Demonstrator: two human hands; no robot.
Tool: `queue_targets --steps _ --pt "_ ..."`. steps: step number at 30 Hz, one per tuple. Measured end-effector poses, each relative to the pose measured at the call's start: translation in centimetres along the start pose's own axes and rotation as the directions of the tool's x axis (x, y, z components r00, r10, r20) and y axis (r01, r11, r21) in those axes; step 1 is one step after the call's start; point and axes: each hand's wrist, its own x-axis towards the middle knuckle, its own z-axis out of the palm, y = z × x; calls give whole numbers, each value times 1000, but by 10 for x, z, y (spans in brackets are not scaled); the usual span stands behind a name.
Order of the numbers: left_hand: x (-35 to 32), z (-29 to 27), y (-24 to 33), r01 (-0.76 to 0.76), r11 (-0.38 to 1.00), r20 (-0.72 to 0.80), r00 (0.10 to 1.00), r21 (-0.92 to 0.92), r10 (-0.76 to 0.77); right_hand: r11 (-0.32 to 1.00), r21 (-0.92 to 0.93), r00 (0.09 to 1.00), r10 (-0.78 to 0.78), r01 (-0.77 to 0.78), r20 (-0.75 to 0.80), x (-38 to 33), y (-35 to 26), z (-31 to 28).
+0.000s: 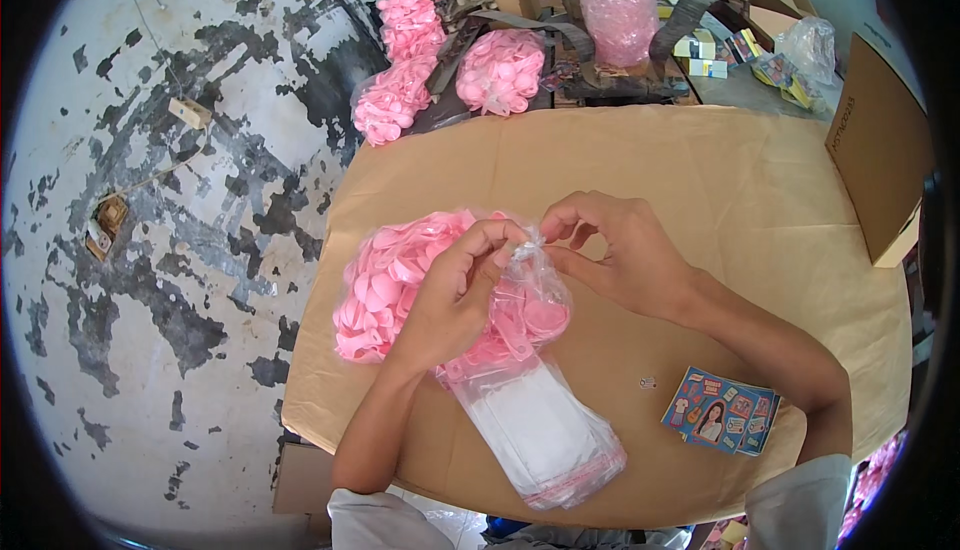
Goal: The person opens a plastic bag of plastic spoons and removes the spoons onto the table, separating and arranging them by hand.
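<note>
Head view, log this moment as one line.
left hand: fingers at gathered top of clear bag; right hand: fingers at same top; inside bag: pink pieces; nearby: white stack, blue cards

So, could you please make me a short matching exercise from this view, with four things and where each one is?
Things:
1. gathered clear plastic
2. white packet
3. blue printed cards
4. cardboard panel

Places:
A. standing upright at the right side of the table
B. lying beside the right forearm
C. at the fingertips of the left hand and right hand
D. lying just below the pink pieces in the picture

Pairs: 1-C, 2-D, 3-B, 4-A
</note>
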Motion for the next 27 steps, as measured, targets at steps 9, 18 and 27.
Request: queue_targets --steps 9,18,27 --pt "-1 4 6 92 994 5 996 56 -93 999 18 998 -40 41 -44 -7 13 3" --pt "5 5 -1 123 989 42 992 -85 -120 916 -258 934 -342 308 -98 -6 22 6" --pt "4 11 4 52 998 67 996 46 -55 748 -518 905 -399 415 148 -3 22 -2"
